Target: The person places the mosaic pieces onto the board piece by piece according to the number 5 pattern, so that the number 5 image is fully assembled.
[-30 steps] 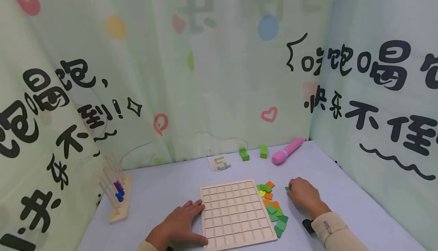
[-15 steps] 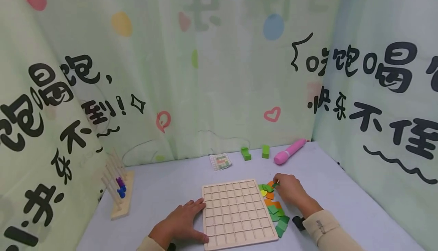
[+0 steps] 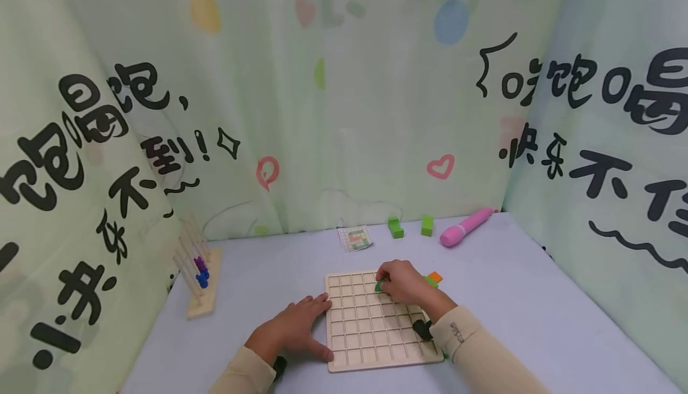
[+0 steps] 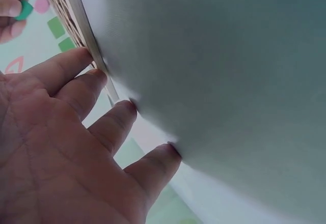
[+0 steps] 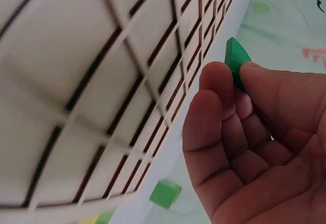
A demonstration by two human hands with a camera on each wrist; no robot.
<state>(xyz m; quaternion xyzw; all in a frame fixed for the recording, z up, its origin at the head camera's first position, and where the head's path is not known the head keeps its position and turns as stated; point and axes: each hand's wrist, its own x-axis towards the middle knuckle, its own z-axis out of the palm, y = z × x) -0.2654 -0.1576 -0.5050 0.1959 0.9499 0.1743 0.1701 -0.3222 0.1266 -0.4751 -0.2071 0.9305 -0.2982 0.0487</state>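
Observation:
A pale wooden grid board with square cells lies on the table. My left hand rests at its left edge with the fingers spread; in the left wrist view the fingertips touch the board's side and the table. My right hand is over the board's far part, pinching a green tile with a curved edge between thumb and forefinger. In the right wrist view the tile is held near the grid, with the other fingers curled beneath it.
Orange and green tiles lie along the board's right edge, mostly hidden by my right arm. Behind the board are a printed pattern card, two green blocks and a pink pen-shaped object. A peg stand is at left.
My right hand has carried the green tile left, from the table beside the loose tiles to over the board's far part. My left hand stays at the board's edge; the head view has shifted.

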